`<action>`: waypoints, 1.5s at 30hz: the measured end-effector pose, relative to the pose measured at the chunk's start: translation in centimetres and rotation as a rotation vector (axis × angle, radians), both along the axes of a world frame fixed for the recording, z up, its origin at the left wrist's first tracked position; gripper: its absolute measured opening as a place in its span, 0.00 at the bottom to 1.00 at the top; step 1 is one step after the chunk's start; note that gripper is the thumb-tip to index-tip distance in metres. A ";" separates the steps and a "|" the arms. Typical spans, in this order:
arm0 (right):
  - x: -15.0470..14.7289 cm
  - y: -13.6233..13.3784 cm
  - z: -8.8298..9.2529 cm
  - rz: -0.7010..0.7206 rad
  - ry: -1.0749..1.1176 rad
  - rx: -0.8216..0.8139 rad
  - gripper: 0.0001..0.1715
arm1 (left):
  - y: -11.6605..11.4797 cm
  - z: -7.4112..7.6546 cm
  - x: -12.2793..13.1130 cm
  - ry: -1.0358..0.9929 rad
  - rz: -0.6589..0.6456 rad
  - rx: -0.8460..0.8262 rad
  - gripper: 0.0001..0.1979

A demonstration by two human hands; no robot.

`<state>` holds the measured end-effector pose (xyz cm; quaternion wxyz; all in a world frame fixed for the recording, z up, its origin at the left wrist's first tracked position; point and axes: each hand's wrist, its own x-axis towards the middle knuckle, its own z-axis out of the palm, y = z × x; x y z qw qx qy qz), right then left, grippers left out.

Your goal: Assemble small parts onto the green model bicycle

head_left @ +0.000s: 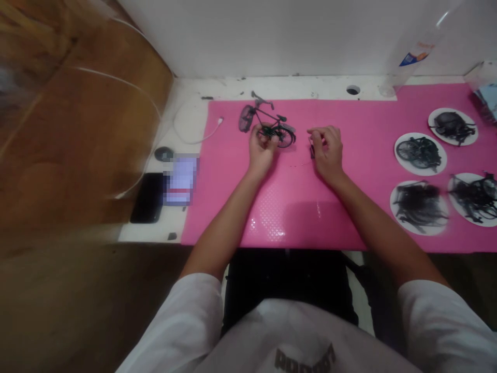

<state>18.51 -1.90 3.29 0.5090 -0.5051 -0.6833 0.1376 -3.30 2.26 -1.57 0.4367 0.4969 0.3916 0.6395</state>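
Note:
My left hand [264,150] is closed around the lower middle of a small black model bicycle [286,135], near the pedals. Handlebars and a front wheel with a basket-like mesh part point up and left, while the rear wheel lies to the right of my fingers. A short way to the right, over the pink mat [287,207], my right hand [328,150] pinches a small dark thin part [311,150]. Most of that part hides behind the fingers, so its kind is unclear. The two hands are apart.
Several white plates [420,172] of black bicycle parts stand on the right. Behind them are a clear plastic bottle [417,52] and a box-like container [485,98]. A white cable [194,142], a black phone [147,199] and a blurred-out lilac item [181,178] lie on the left.

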 end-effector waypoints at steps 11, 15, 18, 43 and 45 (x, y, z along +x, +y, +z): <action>3.3 2.8 -2.1 0.037 -0.259 -0.069 0.24 | 0.7 -0.3 -0.7 0.136 0.232 0.083 0.32; 2.9 2.9 -2.8 0.162 -0.286 -0.049 0.17 | 0.4 -0.1 -0.4 0.117 0.216 0.057 0.34; 2.3 2.7 -2.8 0.270 -0.319 -0.043 0.12 | 0.4 -0.6 -0.2 0.122 0.217 0.064 0.35; 0.4 1.1 -2.3 0.290 -0.442 -0.132 0.18 | -0.7 -0.3 1.2 0.155 0.159 0.089 0.37; 0.4 1.4 -2.6 0.287 -0.427 -0.137 0.18 | -0.8 -0.1 1.3 0.161 0.161 0.089 0.38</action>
